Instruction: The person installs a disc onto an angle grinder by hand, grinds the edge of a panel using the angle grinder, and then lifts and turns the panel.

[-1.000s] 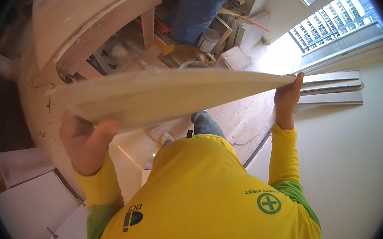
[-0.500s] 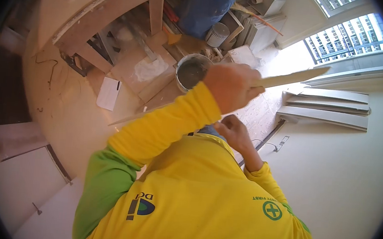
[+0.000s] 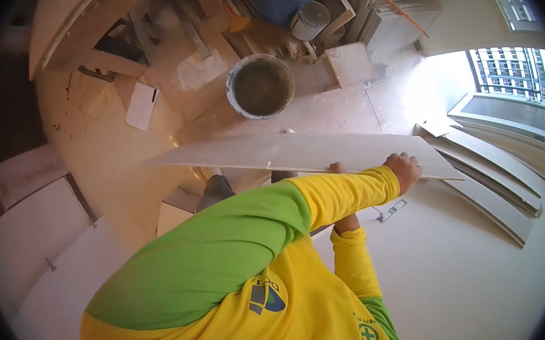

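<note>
A long, pale flat board [image 3: 300, 148] stretches across the view in front of my body, its broad face upward and its far-left end tapering out of sharp view. My left hand [image 3: 404, 172] is closed over the board's near edge, close to the right end. Crossing beneath my left forearm, my right hand [image 3: 347, 224] is mostly hidden; a fingertip shows against the same edge, so it appears to grip the board from below. Beyond the board, a round bucket [image 3: 229, 82] of grey wet mix stands on the floor.
Several similar boards [image 3: 491, 189] lie stacked at the right, by the wall. A white tub [image 3: 310, 21] and stacked panels [image 3: 379, 30] stand at the back. A wooden bench-like frame [image 3: 85, 17] is at upper left. A white sheet [image 3: 140, 107] lies on the floor.
The board has turned from edge-on to showing its broad face and sits lower. My left hand has moved right and down with it. The view has shifted, uncovering the whole bucket.
</note>
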{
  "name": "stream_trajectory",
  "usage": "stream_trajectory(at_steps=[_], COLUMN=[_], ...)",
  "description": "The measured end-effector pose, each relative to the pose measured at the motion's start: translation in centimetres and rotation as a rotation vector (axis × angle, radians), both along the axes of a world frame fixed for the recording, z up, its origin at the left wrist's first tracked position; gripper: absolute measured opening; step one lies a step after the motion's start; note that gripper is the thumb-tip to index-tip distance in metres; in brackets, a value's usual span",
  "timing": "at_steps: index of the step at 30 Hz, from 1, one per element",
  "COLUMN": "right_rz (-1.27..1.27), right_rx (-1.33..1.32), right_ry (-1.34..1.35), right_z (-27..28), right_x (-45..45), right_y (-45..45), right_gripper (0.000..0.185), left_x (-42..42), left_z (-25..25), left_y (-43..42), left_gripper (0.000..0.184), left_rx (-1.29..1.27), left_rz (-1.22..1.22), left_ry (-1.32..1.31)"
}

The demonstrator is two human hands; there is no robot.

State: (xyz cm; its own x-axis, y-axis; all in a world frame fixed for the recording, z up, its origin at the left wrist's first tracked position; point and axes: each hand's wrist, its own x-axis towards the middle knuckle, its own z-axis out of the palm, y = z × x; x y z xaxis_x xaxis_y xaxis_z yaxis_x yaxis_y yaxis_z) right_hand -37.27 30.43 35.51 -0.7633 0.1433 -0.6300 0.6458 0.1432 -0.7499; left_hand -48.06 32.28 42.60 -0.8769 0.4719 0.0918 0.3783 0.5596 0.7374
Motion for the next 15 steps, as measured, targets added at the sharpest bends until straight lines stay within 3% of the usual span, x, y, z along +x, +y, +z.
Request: stream_trajectory(at_steps=[2,3,5,7,8,10,11,12,14,15], right_rz=[0.089,0.251,0.585,0.552,-0.219,-0.217,-0.216,-0.233,-0.245,-0.220], right_rx=[0.096,0.224,0.506,0.481,0.038,0.099,0.105,0.066,0.039,0.025], right_ry=[-0.001,0.058,0.216,0.111,-0.334,-0.322,-0.340,-0.355,-0.382,-0.385], right_z=[-2.3,-3.7,-6.2,-8.3,-8.9,-11.0,-12.5,-14.0,-16.8,-18.1], right_x=[-1.6,-2.3,-4.1,-5.8,-8.1,-10.3,-11.2,-12.3,-14.3,-15.5], right_y=[3.6,5.6,8.7,10.5,9.7,10.8,11.8,13.0,15.2,16.0], right_gripper=[0.034,0.033,0.030,0.028,0.021,0.020,0.020,0.020,0.020,0.019], left_x=[-1.4,-1.1,0.0,2.7,6.0,11.5,15.6,19.1,21.5,21.2], left_z=[-2.1,-3.0,-5.2,-9.1,-12.9,-18.1,-22.7,-25.8,-29.9,-30.8], left_y=[1.7,0.9,-4.0,-11.6,-15.6,-24.4,-28.7,-32.0,-37.0,-37.1], left_gripper=[0.017,0.026,0.056,0.052,0.038,0.033,0.041,0.055,0.074,0.074], left_rx=[-0.010,0.133,0.302,0.377,0.230,0.182,0.021,0.030,0.217,0.220], left_rz=[-0.048,-0.011,0.062,0.198,0.434,0.754,0.864,0.978,1.377,1.380], left_ry=[-0.079,-0.017,-0.029,-0.297,-0.147,-0.682,-0.770,-0.868,-1.738,-1.751])
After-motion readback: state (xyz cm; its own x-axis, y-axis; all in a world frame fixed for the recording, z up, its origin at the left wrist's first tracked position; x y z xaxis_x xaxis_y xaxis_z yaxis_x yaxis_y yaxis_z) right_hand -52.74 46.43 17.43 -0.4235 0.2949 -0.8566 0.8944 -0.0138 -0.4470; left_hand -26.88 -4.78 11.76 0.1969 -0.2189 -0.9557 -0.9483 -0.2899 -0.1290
